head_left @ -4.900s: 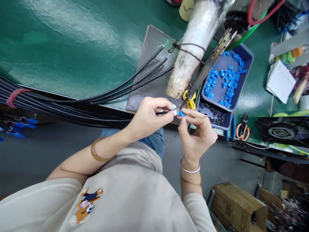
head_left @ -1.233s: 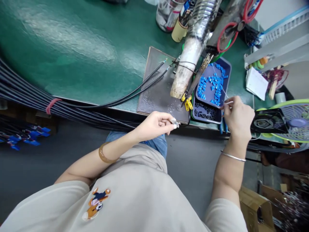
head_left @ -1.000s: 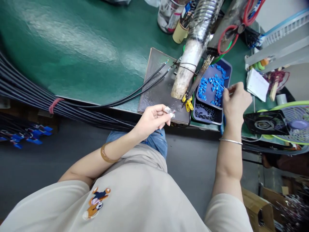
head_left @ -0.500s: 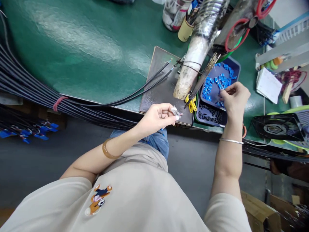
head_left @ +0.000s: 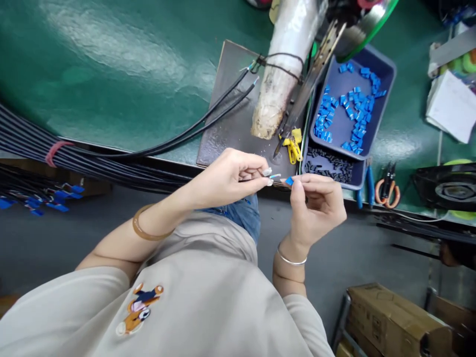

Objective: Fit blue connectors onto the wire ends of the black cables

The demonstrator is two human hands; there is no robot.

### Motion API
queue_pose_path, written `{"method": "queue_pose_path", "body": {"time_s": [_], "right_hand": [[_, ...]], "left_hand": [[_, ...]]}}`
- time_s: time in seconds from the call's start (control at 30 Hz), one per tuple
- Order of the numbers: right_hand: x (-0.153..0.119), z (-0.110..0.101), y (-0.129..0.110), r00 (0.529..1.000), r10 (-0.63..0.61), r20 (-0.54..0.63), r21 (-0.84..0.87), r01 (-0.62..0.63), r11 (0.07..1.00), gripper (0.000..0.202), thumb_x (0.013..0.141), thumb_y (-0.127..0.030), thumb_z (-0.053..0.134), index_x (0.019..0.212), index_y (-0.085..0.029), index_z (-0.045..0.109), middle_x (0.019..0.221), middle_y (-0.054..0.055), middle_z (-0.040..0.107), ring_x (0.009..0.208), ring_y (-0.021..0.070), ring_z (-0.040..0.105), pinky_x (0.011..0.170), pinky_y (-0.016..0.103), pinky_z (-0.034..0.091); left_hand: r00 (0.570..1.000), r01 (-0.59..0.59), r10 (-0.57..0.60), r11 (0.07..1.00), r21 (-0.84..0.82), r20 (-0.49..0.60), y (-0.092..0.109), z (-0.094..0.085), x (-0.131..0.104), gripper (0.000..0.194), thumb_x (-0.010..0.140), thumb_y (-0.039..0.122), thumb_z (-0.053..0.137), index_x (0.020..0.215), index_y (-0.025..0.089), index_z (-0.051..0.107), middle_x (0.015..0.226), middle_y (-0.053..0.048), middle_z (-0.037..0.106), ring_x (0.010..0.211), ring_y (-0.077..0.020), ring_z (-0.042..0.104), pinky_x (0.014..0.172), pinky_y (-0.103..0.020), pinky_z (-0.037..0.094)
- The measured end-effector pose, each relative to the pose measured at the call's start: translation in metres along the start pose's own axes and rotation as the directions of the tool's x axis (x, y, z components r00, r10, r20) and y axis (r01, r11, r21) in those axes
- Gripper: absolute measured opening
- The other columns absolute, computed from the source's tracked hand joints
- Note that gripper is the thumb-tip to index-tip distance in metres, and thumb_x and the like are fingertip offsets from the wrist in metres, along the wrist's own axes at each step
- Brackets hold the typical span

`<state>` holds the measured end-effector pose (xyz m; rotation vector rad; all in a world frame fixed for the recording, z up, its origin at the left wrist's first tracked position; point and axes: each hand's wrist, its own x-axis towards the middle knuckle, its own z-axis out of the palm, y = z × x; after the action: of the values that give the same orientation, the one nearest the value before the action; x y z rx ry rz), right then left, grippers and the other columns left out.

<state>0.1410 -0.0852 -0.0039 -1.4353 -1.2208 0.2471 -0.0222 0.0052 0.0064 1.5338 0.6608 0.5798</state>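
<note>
My left hand (head_left: 238,176) pinches a cable end, whose thin stripped wires (head_left: 275,176) stick out past the fingertips toward the right. Close beside it, my right hand (head_left: 316,201) holds a small blue connector (head_left: 289,182) between thumb and forefinger. The connector is near the wire tips; whether they touch I cannot tell. Behind my right hand is a grey-blue tray (head_left: 378,116) with many blue connectors, partly over another tray (head_left: 359,178) of small black pieces. Two black cables (head_left: 211,116) with stripped ends lie across a dark board (head_left: 230,129).
A wrapped pipe (head_left: 275,89) hangs over the board, beside a metal strip and yellow clippers (head_left: 293,148). Orange-handled pliers (head_left: 387,188) and a black fan (head_left: 446,191) are on the right. Bundled black cables (head_left: 22,141) run along the left edge. Cardboard boxes (head_left: 394,317) stand below.
My right hand has come from the tray of blue connectors to beside my left hand, now with a blue connector in its fingers. The view has shifted to the right.
</note>
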Motion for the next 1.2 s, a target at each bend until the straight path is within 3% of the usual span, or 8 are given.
{"method": "queue_pose_path", "body": {"time_s": [0.1, 0.37, 0.67, 0.9, 1.2], "right_hand": [[-0.002, 0.009, 0.001, 0.991, -0.091, -0.096, -0.044, 0.087, 0.995, 0.011, 0.083, -0.016, 0.070, 0.086, -0.025, 0.064, 0.087, -0.002, 0.069, 0.078, 0.0149, 0.070, 0.071, 0.036, 0.063], [-0.001, 0.015, -0.007, 0.999, 0.025, 0.034, 0.132, -0.029, 0.991, 0.008, 0.086, -0.017, 0.067, 0.087, -0.025, 0.065, 0.092, -0.001, 0.069, 0.083, 0.0147, 0.071, 0.071, 0.032, 0.063], [0.004, 0.012, -0.008, 0.992, 0.085, 0.090, 0.118, -0.095, 0.988, 0.005, 0.087, -0.021, 0.066, 0.085, -0.025, 0.063, 0.092, -0.001, 0.069, 0.080, 0.0144, 0.072, 0.073, 0.033, 0.064], [0.000, 0.011, -0.013, 0.997, 0.030, 0.067, 0.026, -0.031, 0.999, 0.007, 0.086, -0.019, 0.067, 0.088, -0.026, 0.065, 0.093, 0.000, 0.071, 0.085, 0.0162, 0.072, 0.071, 0.034, 0.064], [-0.002, 0.014, -0.014, 0.986, -0.150, 0.077, -0.141, 0.160, 0.977, 0.015, 0.084, -0.015, 0.069, 0.092, -0.027, 0.066, 0.094, -0.001, 0.074, 0.087, 0.0170, 0.072, 0.078, 0.036, 0.065]], "left_hand": [[0.993, 0.047, -0.056, 0.995, -0.085, -0.101, 0.000, 0.008, -0.006, 0.015, 0.085, 0.021, 0.065, 0.072, 0.013, 0.061, 0.056, 0.002, 0.057, 0.046, -0.0032, 0.045, 0.044, -0.014, 0.035], [0.987, 0.075, -0.101, 0.978, -0.194, -0.128, -0.004, 0.012, -0.009, 0.026, 0.083, 0.033, 0.072, 0.074, 0.012, 0.060, 0.059, 0.001, 0.061, 0.045, -0.0021, 0.047, 0.043, -0.013, 0.036], [0.990, 0.042, -0.064, 0.984, -0.171, -0.124, -0.007, 0.012, -0.010, 0.030, 0.085, 0.039, 0.071, 0.075, 0.013, 0.060, 0.060, 0.001, 0.061, 0.046, -0.0026, 0.048, 0.044, -0.014, 0.037], [0.984, 0.031, -0.058, 0.987, -0.160, -0.166, -0.008, 0.015, -0.010, 0.031, 0.087, 0.041, 0.068, 0.074, 0.013, 0.059, 0.060, 0.002, 0.058, 0.047, -0.0033, 0.047, 0.046, -0.015, 0.039], [0.965, 0.011, -0.018, 1.000, -0.026, -0.262, -0.015, 0.020, -0.014, 0.020, 0.090, 0.032, 0.063, 0.079, 0.016, 0.059, 0.063, 0.001, 0.060, 0.051, -0.0061, 0.048, 0.050, -0.019, 0.040]]}}
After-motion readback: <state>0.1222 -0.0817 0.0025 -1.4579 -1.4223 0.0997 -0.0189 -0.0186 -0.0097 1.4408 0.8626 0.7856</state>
